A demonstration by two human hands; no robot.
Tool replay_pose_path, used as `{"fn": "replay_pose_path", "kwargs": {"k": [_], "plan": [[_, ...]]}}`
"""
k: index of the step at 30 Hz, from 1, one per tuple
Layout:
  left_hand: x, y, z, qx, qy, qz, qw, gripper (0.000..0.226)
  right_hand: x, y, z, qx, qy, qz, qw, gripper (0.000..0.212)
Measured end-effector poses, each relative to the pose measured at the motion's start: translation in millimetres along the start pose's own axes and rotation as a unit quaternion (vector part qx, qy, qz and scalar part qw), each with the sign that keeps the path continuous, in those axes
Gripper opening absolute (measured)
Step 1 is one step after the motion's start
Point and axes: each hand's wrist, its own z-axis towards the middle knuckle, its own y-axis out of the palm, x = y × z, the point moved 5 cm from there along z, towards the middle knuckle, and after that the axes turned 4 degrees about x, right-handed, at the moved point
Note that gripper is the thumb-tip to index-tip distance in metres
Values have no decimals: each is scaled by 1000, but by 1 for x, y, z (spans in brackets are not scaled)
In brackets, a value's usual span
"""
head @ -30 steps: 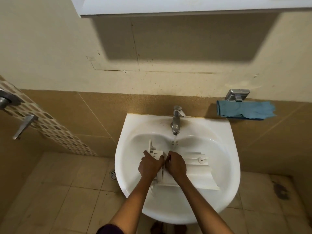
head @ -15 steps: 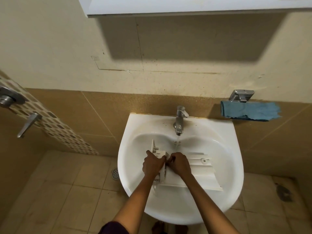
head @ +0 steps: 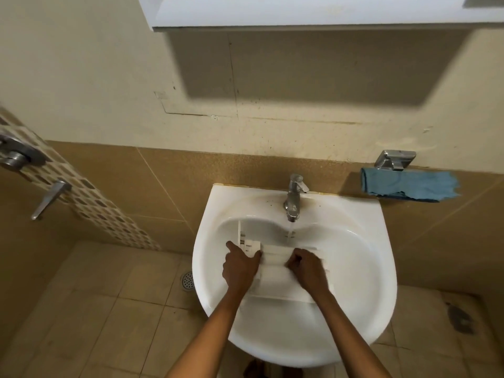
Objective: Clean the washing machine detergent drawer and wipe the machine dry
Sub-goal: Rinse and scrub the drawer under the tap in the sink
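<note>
The white plastic detergent drawer (head: 274,268) lies across the basin of the white sink (head: 381,268). A thin stream of water runs from the chrome tap (head: 294,197) onto its far edge. My left hand (head: 240,264) grips the drawer's left end, thumb against the compartment part. With its fingers curled, my right hand (head: 308,267) holds the drawer's ribbed right part and hides that end.
A blue cloth (head: 409,185) hangs from a chrome holder (head: 395,159) on the wall to the right of the sink. A shower valve with lever (head: 50,199) is on the left wall. A floor drain (head: 187,281) sits in the tiles left of the sink. A white cabinet (head: 300,12) hangs overhead.
My right hand has slid right along the drawer, away from my left hand. The left hand keeps its hold on the left end.
</note>
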Motion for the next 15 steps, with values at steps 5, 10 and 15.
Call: {"fn": "replay_pose_path", "kwargs": {"k": [5,10,15], "plan": [[2,-8,14,6,15,13,1000,72,17,-15,4,-1,91,86,992,32],[2,-1,19,-19,24,-3,1000,62,-1,-4,31,2,292,561,775,21],[3,0,21,-15,24,-11,1000,59,-14,-1,51,-5,358,685,635,20]]}}
